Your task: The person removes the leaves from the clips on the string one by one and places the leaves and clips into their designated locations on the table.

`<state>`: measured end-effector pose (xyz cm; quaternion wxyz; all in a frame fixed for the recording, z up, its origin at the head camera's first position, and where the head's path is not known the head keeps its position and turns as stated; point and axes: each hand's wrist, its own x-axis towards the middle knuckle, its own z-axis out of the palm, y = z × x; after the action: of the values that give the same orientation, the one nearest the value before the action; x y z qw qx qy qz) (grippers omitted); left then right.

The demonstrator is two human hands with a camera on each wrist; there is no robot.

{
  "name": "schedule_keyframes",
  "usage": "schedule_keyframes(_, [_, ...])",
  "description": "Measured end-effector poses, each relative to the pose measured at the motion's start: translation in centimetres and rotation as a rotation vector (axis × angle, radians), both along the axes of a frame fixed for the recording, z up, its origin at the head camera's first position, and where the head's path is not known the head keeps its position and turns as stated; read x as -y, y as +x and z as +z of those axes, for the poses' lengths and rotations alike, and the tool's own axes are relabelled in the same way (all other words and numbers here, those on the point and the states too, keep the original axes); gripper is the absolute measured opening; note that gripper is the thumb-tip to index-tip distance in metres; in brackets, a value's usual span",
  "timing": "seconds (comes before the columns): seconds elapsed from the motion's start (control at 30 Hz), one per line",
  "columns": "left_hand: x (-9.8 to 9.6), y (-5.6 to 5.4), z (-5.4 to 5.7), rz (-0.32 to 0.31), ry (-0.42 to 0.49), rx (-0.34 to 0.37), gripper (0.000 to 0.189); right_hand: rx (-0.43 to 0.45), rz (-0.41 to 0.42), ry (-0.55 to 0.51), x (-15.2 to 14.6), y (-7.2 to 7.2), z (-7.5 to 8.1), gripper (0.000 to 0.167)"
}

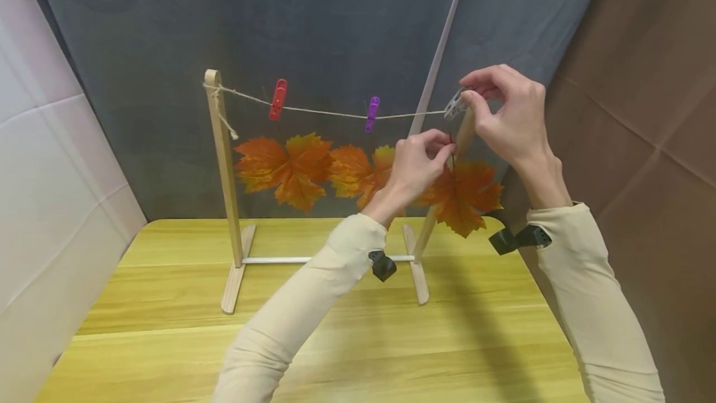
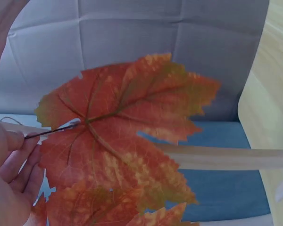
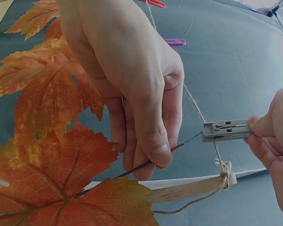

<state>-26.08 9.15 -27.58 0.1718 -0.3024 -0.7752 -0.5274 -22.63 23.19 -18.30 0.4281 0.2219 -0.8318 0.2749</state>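
Observation:
Between thumb and forefinger, my left hand [image 1: 416, 163] pinches the dark stem of an orange artificial maple leaf [image 2: 127, 108], which hangs below the string. My right hand [image 1: 511, 114] grips the end of a grey clothespin [image 3: 226, 130] that sits across the string [image 3: 194, 101] near the right post. In the right wrist view, the stem's thin tip reaches the clothespin's front end; whether it is clamped there I cannot tell. A red clothespin [image 1: 278, 99] and a purple clothespin [image 1: 372, 114] are on the string farther left, above two more leaves [image 1: 285, 170].
The string is tied to the left wooden post [image 1: 224, 166] and the right post [image 1: 426, 235] of a stand. A white rod [image 1: 276, 260] joins the posts low down. Beneath is a yellow wood-grain table [image 1: 168, 303]; a grey-blue cloth [image 1: 235, 23] hangs behind.

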Motion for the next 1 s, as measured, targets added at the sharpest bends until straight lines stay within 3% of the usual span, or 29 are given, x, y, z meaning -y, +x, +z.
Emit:
schedule_keyframes(0.17, [-0.2, 0.5, -0.5, -0.047, 0.005, 0.023, 0.013, -0.035, 0.018, -0.057, -0.1, 0.2, -0.2, 0.012])
schedule_keyframes(0.67, [-0.3, 2.0, -1.9, -0.129, 0.031, 0.068, 0.011, 0.012, 0.089, -0.102, -1.1, 1.9, -1.6, 0.017])
schedule_keyframes(1.0, [-0.5, 2.9, -3.8, -0.128, 0.028, 0.117, 0.012, 0.092, 0.141, -0.121, -2.3, 2.6, -3.6, 0.025])
